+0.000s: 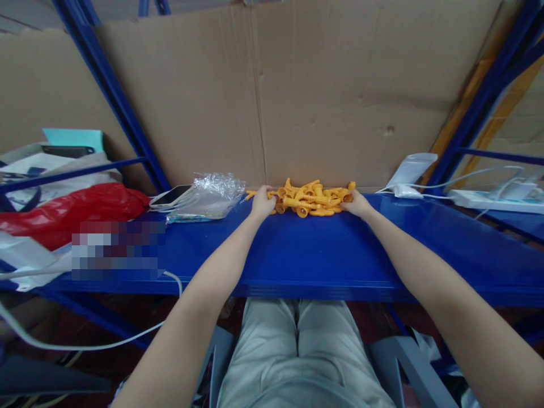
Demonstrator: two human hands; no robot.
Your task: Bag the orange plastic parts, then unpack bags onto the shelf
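A heap of orange-yellow plastic pieces [312, 199], tube-like with flared, hollow ends, lies on the blue shelf [314, 249] against the cardboard. At the heap's left end is my left hand [263, 201], its fingers curled around pieces there. A thin yellow piece, with what looks like a small chain, pokes out to the left of that hand. My right hand [357, 204] closes on the right end of the heap, touching pieces with its fingertips. Both hands partly hide the pieces they touch, so I cannot tell how many each one grips.
Left of the heap lie a clear plastic bag [208, 198] and a phone [172, 196]. Farther left is a red bag [106, 205]. A white packet [410, 175] and cables stand at right. Blue posts [114, 96] and a cardboard wall [318, 85] bound the shelf.
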